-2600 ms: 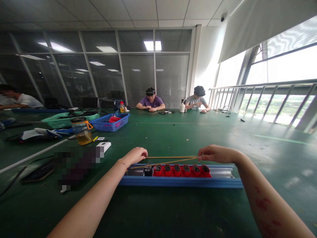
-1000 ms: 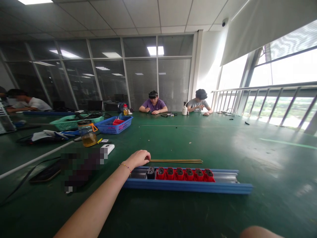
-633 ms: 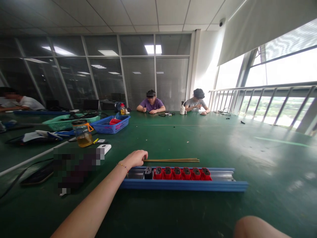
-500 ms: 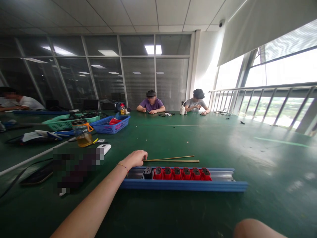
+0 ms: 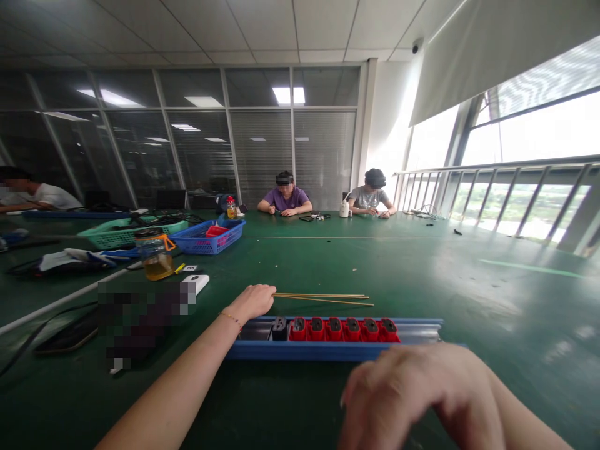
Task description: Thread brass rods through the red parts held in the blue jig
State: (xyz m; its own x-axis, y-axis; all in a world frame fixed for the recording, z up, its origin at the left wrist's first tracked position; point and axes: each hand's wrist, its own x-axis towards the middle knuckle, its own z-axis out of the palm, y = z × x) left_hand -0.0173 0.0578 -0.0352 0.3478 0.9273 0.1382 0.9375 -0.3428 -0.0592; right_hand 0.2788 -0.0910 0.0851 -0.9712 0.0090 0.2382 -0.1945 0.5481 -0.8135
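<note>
Left hand (image 5: 253, 302) pinching three thin wooden sticks (image 5: 328, 295), right hand (image 5: 417, 387) bent in the foreground.
Nearest, the right hand looms blurred with its fingers curled downward; whether it grips anything cannot be told. Just beyond it, partly hidden by it, a blue rail (image 5: 300, 352) lies across the table (image 5: 300, 262), holding a row of six red holders with dark tops (image 5: 334, 331) and, at the end nearer the left hand, a black block (image 5: 280, 329). Past the rail, the left hand grasps the sticks at one end; they fan out slightly toward the right hand's side. Left of the left hand is a white-ended device (image 5: 201, 283); farther off that way stand a jar of amber liquid (image 5: 157, 259) and a blue basket (image 5: 206, 242). Well beyond both hands, two people (image 5: 285, 199) sit at the table.
</note>
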